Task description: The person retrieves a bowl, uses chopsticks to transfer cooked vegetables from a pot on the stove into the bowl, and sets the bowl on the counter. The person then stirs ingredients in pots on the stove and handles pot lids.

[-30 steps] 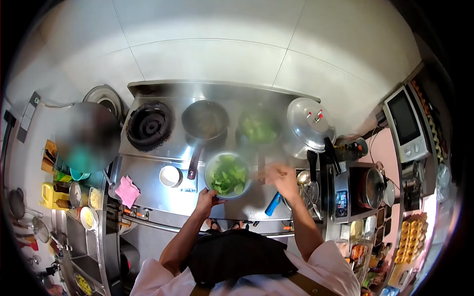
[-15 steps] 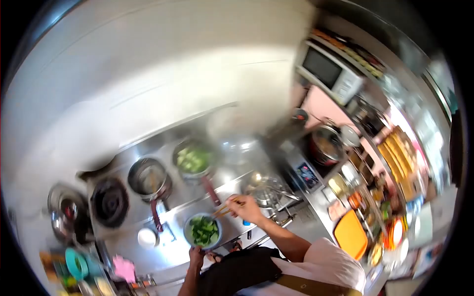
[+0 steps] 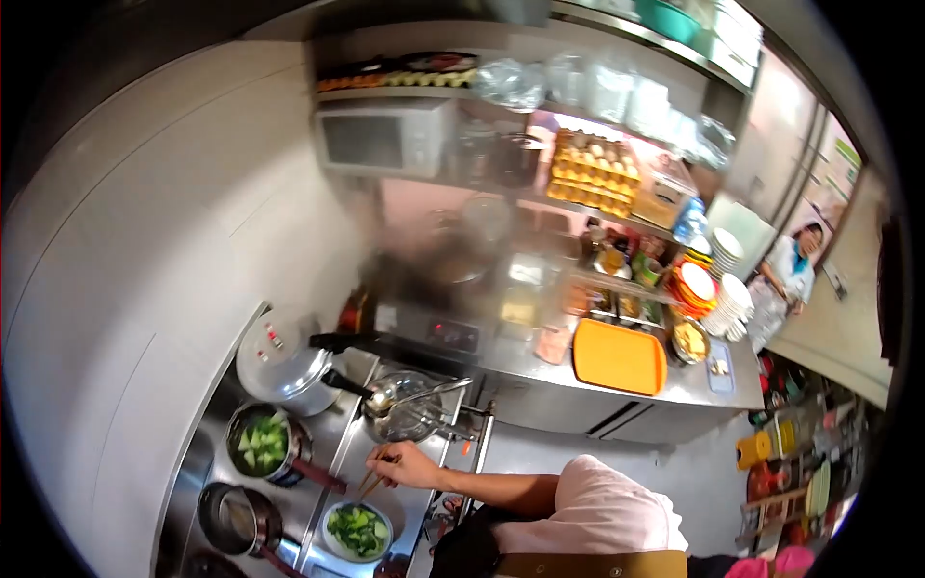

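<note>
My right hand [image 3: 407, 466] is closed around a pair of chopsticks [image 3: 369, 485], whose tips point down to the rim of a bowl [image 3: 330, 551]. Chopped green leafy vegetables [image 3: 357, 530] fill the bowl, which stands on the steel stove top. At the bowl's lower right edge, my left hand [image 3: 391, 565] grips the rim; it is dark and partly cut off by the frame's bottom. Left of the bowl sits a saucepan [image 3: 295, 453] with pale green pieces in it, its handle reaching toward the bowl. A second saucepan [image 3: 267, 525] is nearer the bottom left.
A pressure cooker [image 3: 289, 361] stands behind the pans. Beside it are a ladle [image 3: 381, 403] and a glass-like lid or bowl [image 3: 424, 416]. An orange tray [image 3: 620, 357] lies on the right counter, below egg trays [image 3: 593, 178] and a microwave [image 3: 381, 138]. Another person [image 3: 792, 270] stands far right.
The view has swung to the right, so the bowl and pans appear lower and further left. My right hand still holds the chopsticks near the bowl. Another person has come into view.
</note>
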{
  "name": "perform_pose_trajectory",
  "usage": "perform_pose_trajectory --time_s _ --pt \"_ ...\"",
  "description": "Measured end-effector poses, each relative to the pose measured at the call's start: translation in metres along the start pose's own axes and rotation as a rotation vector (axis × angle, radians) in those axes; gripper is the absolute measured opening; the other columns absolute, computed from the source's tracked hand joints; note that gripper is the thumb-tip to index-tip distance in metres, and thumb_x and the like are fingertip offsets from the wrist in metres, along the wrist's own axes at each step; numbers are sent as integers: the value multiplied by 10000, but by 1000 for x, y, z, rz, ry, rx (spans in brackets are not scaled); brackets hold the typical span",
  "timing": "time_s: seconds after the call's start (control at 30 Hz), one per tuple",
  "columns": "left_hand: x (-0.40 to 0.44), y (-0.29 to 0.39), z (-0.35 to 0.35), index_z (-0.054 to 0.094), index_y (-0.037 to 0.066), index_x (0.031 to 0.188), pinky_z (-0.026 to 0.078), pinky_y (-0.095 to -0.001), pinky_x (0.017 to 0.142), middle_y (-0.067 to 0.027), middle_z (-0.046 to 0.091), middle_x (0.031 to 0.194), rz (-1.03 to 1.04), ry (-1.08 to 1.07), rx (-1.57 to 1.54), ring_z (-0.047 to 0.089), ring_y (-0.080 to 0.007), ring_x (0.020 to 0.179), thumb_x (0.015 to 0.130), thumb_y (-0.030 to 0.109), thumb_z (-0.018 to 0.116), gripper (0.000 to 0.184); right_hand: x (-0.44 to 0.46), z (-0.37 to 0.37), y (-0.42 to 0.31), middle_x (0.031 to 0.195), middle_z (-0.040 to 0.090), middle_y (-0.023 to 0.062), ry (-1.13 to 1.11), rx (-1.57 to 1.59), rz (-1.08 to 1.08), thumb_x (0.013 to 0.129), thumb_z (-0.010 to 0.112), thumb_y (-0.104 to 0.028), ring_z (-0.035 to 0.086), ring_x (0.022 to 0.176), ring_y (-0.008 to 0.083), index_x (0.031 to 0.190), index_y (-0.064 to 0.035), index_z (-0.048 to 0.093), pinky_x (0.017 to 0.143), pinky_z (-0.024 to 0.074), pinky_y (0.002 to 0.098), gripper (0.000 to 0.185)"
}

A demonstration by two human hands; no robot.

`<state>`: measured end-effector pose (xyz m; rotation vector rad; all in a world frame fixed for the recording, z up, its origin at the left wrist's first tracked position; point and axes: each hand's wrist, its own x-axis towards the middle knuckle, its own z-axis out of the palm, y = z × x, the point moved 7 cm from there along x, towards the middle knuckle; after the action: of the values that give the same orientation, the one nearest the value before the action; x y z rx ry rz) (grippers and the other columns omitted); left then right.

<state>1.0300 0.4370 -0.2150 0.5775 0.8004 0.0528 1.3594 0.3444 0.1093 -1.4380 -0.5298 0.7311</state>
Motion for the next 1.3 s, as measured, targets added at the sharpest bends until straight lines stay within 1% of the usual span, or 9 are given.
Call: perform_pose_trajectory --time_s 0.37,0.77,0.83,0.9,0.97,1.0,1.03,1.13,1.3 --pt "73 4 114 584 82 1147 512 -407 726 -103 664 993 -126 -103 481 622 -249 859 848 334 651 397 -17 -34 -4 639 580 32 170 112 -2 949 578 -244 572 520 91 932 1 600 481 470 244 246" --pt "67 14 90 629 74 1057 494 -371 715 -89 661 932 -60 -116 580 613 -226 851 884 258 586 256 -4 -40 1 649 588 35 217 239 -4 938 594 -220 580 543 105 910 -3 615 484 471 253 221" --pt "40 17 56 637 72 1042 491 -365 713 -87 661 922 91 -148 666 611 -222 850 890 245 576 238 8 -28 5 653 598 39 236 213 -6 921 616 -210 582 542 108 916 -7 631 491 477 254 204" --pt "-24 43 70 644 71 1027 488 -359 711 -84 660 912 652 -258 1159 610 -218 848 896 232 565 222 31 -23 33 710 631 55 190 141 -35 900 596 -165 605 584 126 927 -21 654 551 503 268 158" --pt "-35 54 63 658 72 905 489 -359 693 -76 652 850 728 -53 1277 614 -248 832 777 99 668 131 50 -14 19 845 650 69 47 -454 -437 863 498 -98 643 733 181 940 -50 671 636 512 295 195" --pt "-40 55 61 663 78 910 502 -338 716 -80 652 877 775 -7 1460 616 -270 841 773 122 660 145 60 -7 7 777 630 57 86 -158 -242 905 530 -202 623 676 165 879 -30 645 595 501 293 208" --pt "-46 55 47 669 65 932 523 -340 734 -65 659 906 663 158 1244 631 -236 897 821 163 630 153 68 -1 -5 709 609 44 177 160 -74 947 561 -306 603 619 149 818 -10 619 554 490 291 327" --pt "-37 26 6 539 26 1243 547 -300 692 -124 666 1016 87 383 40 662 -197 820 873 111 560 381 119 33 -26 750 623 41 147 116 -133 948 565 -256 591 619 119 927 24 625 576 504 258 288" --pt "-69 -1 -16 521 -4 1209 549 -320 665 -147 659 972 104 549 -91 655 -245 779 849 60 554 368 222 102 -18 740 652 83 120 -479 -563 917 591 -187 617 627 133 996 37 650 588 498 260 245"
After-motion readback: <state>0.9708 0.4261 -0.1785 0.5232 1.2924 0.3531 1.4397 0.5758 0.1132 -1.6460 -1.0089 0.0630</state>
